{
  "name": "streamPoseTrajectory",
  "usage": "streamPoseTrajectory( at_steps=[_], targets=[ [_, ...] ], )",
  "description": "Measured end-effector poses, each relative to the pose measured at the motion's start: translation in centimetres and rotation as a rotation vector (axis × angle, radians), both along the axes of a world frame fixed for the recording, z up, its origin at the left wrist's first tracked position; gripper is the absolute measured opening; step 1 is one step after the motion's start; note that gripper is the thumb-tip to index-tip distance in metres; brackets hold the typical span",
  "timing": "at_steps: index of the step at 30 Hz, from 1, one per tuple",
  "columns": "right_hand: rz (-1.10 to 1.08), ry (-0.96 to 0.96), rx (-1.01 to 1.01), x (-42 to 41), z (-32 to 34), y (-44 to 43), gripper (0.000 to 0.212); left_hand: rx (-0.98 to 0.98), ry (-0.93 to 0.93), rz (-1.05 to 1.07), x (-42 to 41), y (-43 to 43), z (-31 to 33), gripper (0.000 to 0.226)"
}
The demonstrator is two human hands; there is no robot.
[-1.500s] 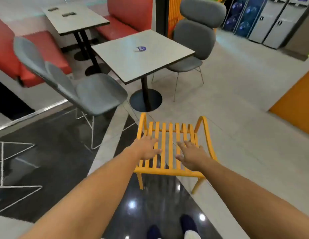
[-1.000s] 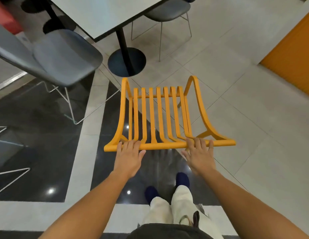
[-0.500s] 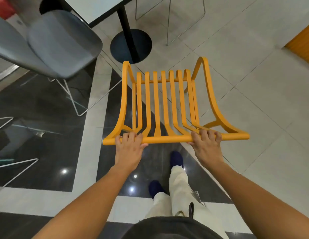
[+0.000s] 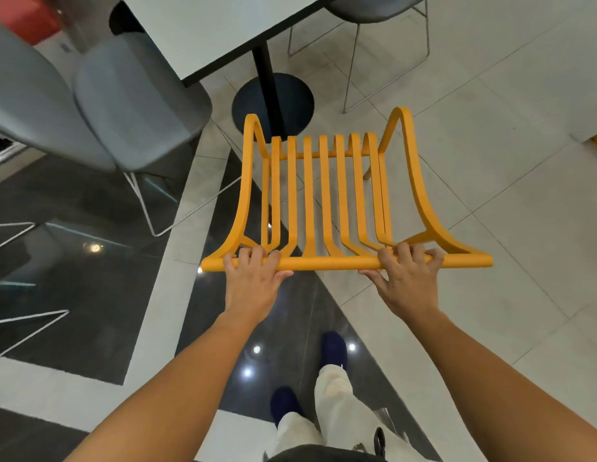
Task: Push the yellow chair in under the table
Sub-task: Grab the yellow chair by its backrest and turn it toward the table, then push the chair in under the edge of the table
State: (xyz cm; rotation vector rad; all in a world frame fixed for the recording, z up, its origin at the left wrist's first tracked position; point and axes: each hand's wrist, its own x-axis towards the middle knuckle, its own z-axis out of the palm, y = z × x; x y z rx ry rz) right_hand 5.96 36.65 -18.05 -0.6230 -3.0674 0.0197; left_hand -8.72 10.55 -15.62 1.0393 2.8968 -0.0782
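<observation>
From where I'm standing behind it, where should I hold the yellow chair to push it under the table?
Grip the top rail of the chair from behind, one hand on each side of its middle. It is a straight round bar across the back, nearest you, and the seat already faces the table. The left hand and right hand are wrapped there now, so a level push should probably drive it straight.

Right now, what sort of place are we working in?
Likely a café or canteen seating area: a pedestal table, grey chairs around it, a red bench, tiled floor. Both hands grip the yellow chair.
</observation>
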Motion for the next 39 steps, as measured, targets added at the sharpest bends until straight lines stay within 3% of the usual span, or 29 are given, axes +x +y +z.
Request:
streamPoseTrajectory(
  at_steps=[11, 19, 39],
  targets=[
    [0.103, 0.107, 0.007, -8.2, -0.1, 7.7, 0.049, 0.078, -0.008, 0.09, -5.5, 6.9, 0.1, 0.053],
    [0.174, 0.1, 0.036, -13.1, -0.2, 12.8, 0.048, 0.067, 0.003, 0.161, -8.6, 11.3, -0.3, 0.044],
    [0.322, 0.063, -0.028, -29.6, 0.7, 24.7, 0.05, 0.129, 0.097, 0.306, -20.3, 21.7, -0.9, 0.052]
  ],
)
